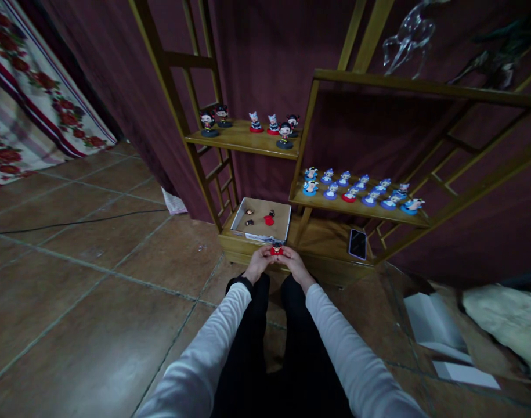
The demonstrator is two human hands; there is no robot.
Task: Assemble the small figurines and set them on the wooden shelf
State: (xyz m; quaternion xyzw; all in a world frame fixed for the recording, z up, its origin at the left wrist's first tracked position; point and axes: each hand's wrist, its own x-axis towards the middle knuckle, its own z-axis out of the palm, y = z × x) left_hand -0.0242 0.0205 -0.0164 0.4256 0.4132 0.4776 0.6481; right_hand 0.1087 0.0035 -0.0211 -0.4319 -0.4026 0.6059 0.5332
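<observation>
My left hand [260,261] and my right hand [293,261] meet in front of me, fingers pinched on a small red figurine [276,250] with a dark head. Just beyond them a shallow cardboard box [282,223] rests on the bottom board of a wooden shelf [317,235]; a red figurine piece [269,219] and two small dark pieces lie in it. Several blue-based figurines [361,188] stand in rows on the middle right shelf. Several dark and red figurines [252,123] stand on the upper left shelf.
A phone [357,244] lies on the bottom board right of the box. White paper sheets [434,328] and a pale bag [504,319] lie on the tiled floor at right. A black cable [73,223] runs across the floor at left. A floral cloth [30,98] hangs far left.
</observation>
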